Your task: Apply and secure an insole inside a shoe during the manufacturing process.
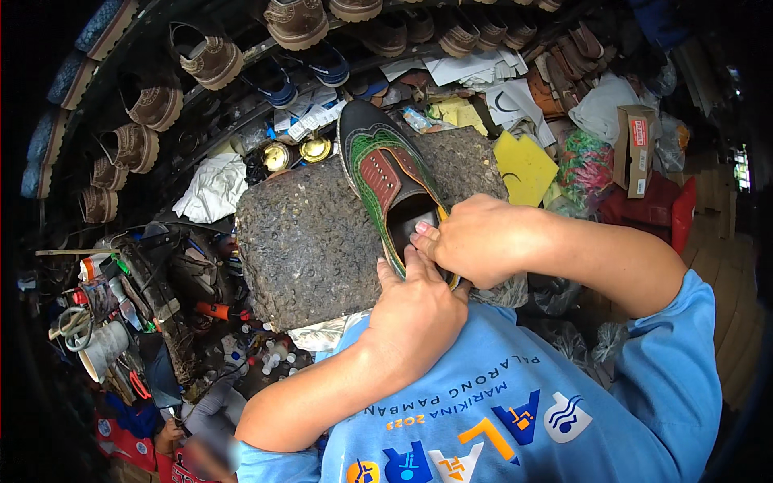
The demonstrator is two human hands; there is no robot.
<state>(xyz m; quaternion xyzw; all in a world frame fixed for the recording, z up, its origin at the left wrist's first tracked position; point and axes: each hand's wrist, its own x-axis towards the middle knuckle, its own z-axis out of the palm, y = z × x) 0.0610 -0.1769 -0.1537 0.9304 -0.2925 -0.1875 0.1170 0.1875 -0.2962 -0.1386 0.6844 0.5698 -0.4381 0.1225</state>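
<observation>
A wingtip shoe in black, green and reddish brown lies over the dark, rough block in front of me. Its toe points away and its heel comes toward my body. My left hand is closed round the heel end, with the fingers reaching over the rim into the opening. From the right, my right hand grips the heel's right side near the yellow edge. Its thumb and fingertips meet the left fingers inside the shoe. Whether a small piece sits under the fingertips is hidden.
The rough block fills the middle. Open tins and crumpled white paper lie behind it. Brown shoes line racks at the back and left. Yellow sheets and a cardboard box are at right, tools at left.
</observation>
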